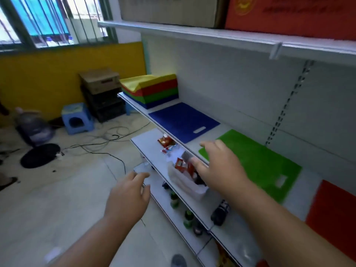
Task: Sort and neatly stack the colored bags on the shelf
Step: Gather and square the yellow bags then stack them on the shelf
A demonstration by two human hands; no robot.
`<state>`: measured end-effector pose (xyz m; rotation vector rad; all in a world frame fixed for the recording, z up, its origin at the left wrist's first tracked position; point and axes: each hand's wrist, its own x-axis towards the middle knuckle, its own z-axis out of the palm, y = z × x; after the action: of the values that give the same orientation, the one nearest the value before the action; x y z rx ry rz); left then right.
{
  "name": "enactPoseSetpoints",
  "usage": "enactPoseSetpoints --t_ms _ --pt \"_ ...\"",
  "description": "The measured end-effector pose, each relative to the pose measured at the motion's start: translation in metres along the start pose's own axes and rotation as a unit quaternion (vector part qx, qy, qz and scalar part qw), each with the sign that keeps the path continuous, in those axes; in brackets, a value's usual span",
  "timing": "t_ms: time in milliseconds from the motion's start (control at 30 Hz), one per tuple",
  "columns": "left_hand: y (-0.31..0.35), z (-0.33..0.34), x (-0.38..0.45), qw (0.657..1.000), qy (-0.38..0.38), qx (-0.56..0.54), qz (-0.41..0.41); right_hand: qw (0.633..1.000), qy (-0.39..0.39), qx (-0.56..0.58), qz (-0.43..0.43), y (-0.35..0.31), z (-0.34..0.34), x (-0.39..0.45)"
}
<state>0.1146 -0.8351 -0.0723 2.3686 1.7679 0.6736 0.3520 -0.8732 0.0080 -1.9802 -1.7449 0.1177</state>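
Right hand (pixel 217 166) spread, empty, over green bag (pixel 256 162) edge; left hand (pixel 129 195) loose, empty. We judged: pinch near corner, lift flat, avoid dragging.

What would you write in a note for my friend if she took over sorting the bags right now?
Left hand: open, empty, out in front of the shelves.
Right hand: open, empty, reaching over the near corner of the green bag.
On the shelf: mixed stack at the far end, then a blue bag, the green bag and a red bag lying flat in a row.
Done: one bag of each of these three colours laid out.
Left: sort the mixed stack onto matching colours; yellow has no spot yet.
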Motion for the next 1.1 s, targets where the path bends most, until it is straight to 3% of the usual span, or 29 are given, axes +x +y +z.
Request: enactPoseSetpoints --t_ms 267,467,767,1100 --pt "-0.112 -0.022 0.132 0.996 0.023 0.032 -0.077 0.996 -0.024 0.028 -0.086 -0.094 0.075 0.19" --pt "-0.211 -0.013 0.217 0.995 0.023 0.029 -0.093 0.995 -0.015 0.004 -0.102 -0.164 0.141 0.298" --pt "-0.337 -0.012 0.404 0.999 -0.008 -0.017 0.032 0.997 0.049 -0.059 0.026 -0.229 0.201 0.41" --pt "-0.332 0.042 0.575 0.983 -0.061 -0.071 0.155 0.974 0.072 -0.117 0.182 -0.195 0.211 0.498"
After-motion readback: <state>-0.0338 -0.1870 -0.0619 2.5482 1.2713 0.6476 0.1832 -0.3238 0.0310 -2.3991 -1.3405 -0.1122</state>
